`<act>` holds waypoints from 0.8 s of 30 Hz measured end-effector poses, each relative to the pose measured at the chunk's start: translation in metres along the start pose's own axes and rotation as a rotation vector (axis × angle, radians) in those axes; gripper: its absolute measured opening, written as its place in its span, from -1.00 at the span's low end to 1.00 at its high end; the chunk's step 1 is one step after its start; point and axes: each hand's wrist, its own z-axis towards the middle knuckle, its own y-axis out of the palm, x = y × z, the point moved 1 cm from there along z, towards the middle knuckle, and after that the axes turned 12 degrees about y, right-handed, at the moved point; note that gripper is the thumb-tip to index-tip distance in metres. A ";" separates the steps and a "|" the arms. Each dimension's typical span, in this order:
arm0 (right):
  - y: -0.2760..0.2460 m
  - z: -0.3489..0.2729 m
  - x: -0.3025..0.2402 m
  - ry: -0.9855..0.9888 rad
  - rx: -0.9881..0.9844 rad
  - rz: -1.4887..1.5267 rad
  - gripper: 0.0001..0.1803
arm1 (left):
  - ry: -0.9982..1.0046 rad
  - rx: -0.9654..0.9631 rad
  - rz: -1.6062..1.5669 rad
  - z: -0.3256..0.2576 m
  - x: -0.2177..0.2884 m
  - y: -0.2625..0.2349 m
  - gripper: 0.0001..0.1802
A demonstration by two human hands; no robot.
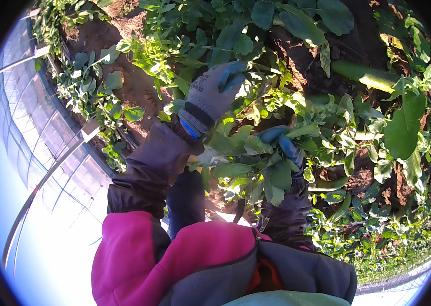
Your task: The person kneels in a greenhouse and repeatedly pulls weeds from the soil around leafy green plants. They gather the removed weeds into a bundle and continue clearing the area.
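My left hand (214, 94), in a grey knit glove with blue-coated fingers, is curled among the leaves near the centre. Whatever its fingers may hold is hidden by the glove. Lower and to the right, my right hand (283, 145) wears a similar glove. Its blue fingers close round a bunch of leafy radish greens (246, 145), which covers part of the hand. Broad leaves hang below and to the left of that grip.
Long green radishes (366, 75) lie among foliage on the right, with another radish (329, 184) lower down. Brown soil (141, 92) shows between leafy rows. A curved hoop (47, 176) and translucent sheeting (37, 112) stand along the left.
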 end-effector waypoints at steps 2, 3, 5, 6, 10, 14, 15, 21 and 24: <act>0.008 0.007 0.020 0.063 -0.098 0.139 -0.63 | 0.124 -0.003 0.238 0.009 -0.009 -0.015 -0.60; 0.013 0.009 0.029 0.148 -0.149 0.310 -0.63 | 0.145 -0.004 0.320 0.017 -0.015 -0.023 -0.60; 0.020 0.015 0.045 0.224 -0.122 0.398 -0.64 | 0.252 0.076 0.493 0.039 -0.027 -0.038 -0.57; 0.024 0.017 0.052 0.233 -0.148 0.455 -0.64 | 0.204 0.034 0.655 0.055 -0.035 -0.049 -0.56; 0.033 0.021 0.073 0.293 -0.073 0.282 -0.67 | -0.030 -0.144 1.215 0.115 -0.070 -0.069 -0.53; 0.030 0.025 0.084 0.344 -0.065 0.214 -0.68 | -0.154 -0.078 1.110 0.128 -0.097 -0.061 -0.66; 0.029 0.026 0.085 0.330 -0.098 0.222 -0.64 | -0.160 -0.005 1.038 0.124 -0.100 -0.060 -0.72; 0.023 0.016 0.083 0.246 -0.144 0.385 -0.46 | 0.351 0.182 0.813 0.077 -0.056 -0.067 -0.48; 0.012 0.020 0.078 0.106 -0.240 0.428 -0.38 | 0.372 0.059 0.639 0.026 -0.007 -0.041 -0.55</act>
